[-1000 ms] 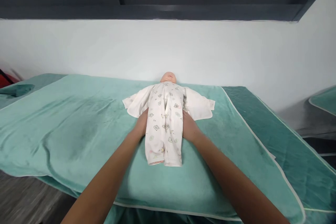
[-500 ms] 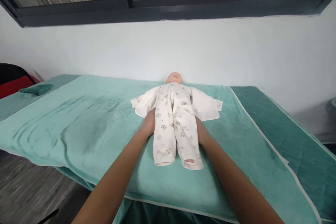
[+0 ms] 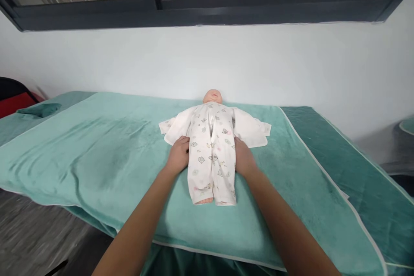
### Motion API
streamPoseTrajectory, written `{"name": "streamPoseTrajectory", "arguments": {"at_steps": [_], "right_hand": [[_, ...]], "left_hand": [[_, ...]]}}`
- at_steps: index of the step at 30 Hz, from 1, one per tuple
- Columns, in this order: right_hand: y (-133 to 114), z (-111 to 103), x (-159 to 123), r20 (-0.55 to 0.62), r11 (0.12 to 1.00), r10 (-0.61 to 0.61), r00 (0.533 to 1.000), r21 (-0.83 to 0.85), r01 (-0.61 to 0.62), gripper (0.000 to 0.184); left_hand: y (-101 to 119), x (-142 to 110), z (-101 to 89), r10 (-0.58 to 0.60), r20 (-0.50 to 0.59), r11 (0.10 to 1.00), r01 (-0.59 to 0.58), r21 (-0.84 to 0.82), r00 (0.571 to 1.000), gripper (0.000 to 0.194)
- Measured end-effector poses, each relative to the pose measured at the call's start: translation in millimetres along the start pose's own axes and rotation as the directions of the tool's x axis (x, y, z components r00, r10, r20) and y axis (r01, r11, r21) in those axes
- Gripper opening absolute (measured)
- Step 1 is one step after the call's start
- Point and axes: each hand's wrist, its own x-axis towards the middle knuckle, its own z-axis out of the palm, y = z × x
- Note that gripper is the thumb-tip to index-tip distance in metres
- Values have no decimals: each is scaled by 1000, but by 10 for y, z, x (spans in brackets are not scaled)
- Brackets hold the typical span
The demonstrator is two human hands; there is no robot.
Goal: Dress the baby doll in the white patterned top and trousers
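A baby doll (image 3: 212,96) lies on its back on a light teal towel (image 3: 106,155), head toward the wall. It wears a white printed romper (image 3: 211,155) with the sleeves spread flat to both sides. My left hand (image 3: 177,154) rests against the doll's left flank at waist height, fingers together and curled round the body. On the other flank my right hand (image 3: 243,157) is pressed the same way. Together the two hands hold the doll's trunk. The legs lie close together and a bare foot shows at the left cuff.
The towel covers a table against a white wall (image 3: 207,60) under a dark window frame (image 3: 207,8). A darker teal cover (image 3: 355,168) lies to the right. A folded green cloth (image 3: 40,109) sits far left, by something red and black (image 3: 13,99).
The doll's legs, splayed apart half a second ago, lie together again. Both hands have stayed at its sides, and more of my left hand's fingers show now. The view has shifted slightly.
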Motion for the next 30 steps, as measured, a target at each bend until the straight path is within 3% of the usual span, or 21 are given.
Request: {"name": "streamPoseTrajectory", "arguments": {"at_steps": [5, 10, 14, 18, 21, 26, 30], "right_hand": [[44, -55, -61, -6, 999, -12, 1000, -43, 11, 17], [80, -99, -108, -73, 965, -28, 997, 257, 46, 23], [128, -138, -121, -153, 814, 186, 971, 577, -65, 24], [190, -161, -101, -229, 664, 463, 856, 729, -164, 22], [199, -160, -73, -203, 595, 509, 837, 785, -172, 21], [174, -128, -41, -211, 675, 423, 881, 723, -151, 20], [239, -77, -25, -273, 688, 479, 835, 707, -164, 20]], "left_hand": [[-16, 1, 5, -36, 11, 999, 36, 41, 999, 29], [-45, -2, -1, -121, 0, 987, 120, 108, 993, 27], [-32, -16, -13, -255, -69, 965, 258, 40, 964, 25], [-3, -39, -41, -379, -154, 925, 370, -81, 913, 24], [17, -38, -64, -415, -155, 907, 394, -150, 896, 23], [83, -13, -103, -419, -85, 875, 377, -305, 904, 21], [291, -191, -199, -432, -92, 829, 355, -432, 897, 16]]}}
